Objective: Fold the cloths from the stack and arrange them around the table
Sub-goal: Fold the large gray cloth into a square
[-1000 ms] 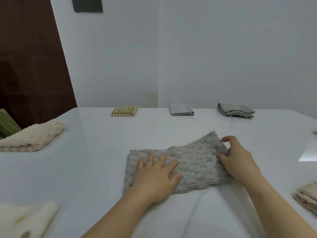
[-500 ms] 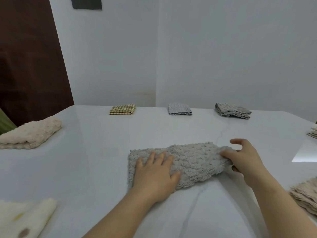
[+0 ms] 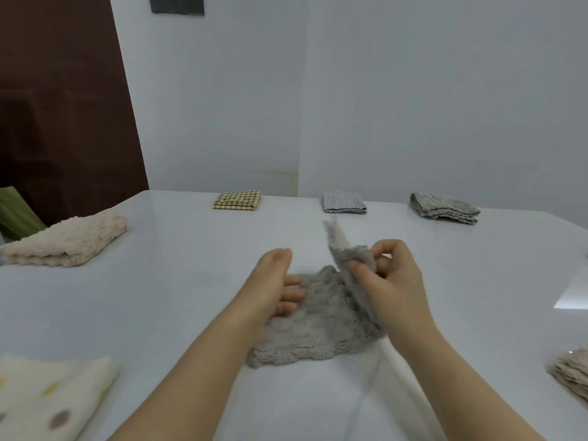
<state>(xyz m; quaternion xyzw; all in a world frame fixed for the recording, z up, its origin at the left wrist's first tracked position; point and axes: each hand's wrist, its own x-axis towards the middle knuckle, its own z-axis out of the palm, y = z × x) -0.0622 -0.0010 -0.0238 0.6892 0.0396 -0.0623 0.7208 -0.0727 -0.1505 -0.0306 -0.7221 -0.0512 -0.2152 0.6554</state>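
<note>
**Grey cloth half-lifted at counter centre, folded pieces ringing the edges**

Folded cloths lie round the white counter (image 3: 191, 281). At 12 o'clock, along the far edge, sit a green checked cloth (image 3: 238, 200), a pale grey cloth (image 3: 343, 202) and a grey-beige folded cloth (image 3: 444, 209), each apart from the next. At 9 o'clock a thick cream cloth (image 3: 68, 241) lies near the left edge, with something green (image 3: 16, 214) just beyond it off the counter. At 7 o'clock a cream spotted cloth (image 3: 47, 396) runs out of the picture. At 4 o'clock a beige stack (image 3: 571, 369) sits at the right edge, partly cut off.

Nothing lies between these pieces and the centre; bare counter is open on all sides of the work, widest toward 10 o'clock and 2 o'clock. The far edge meets a plain wall.

The fluffy grey cloth (image 3: 318, 332) lies at the centre, its lower part flat on the counter. The right hand (image 3: 389, 281) pinches its right end between thumb and fingers, raised off the surface, with a blurred corner sticking up toward 12 o'clock. The left hand (image 3: 275, 284), at 9 o'clock of the cloth, is open with fingers extended, their tips touching the cloth's left part; it grips nothing.
</note>
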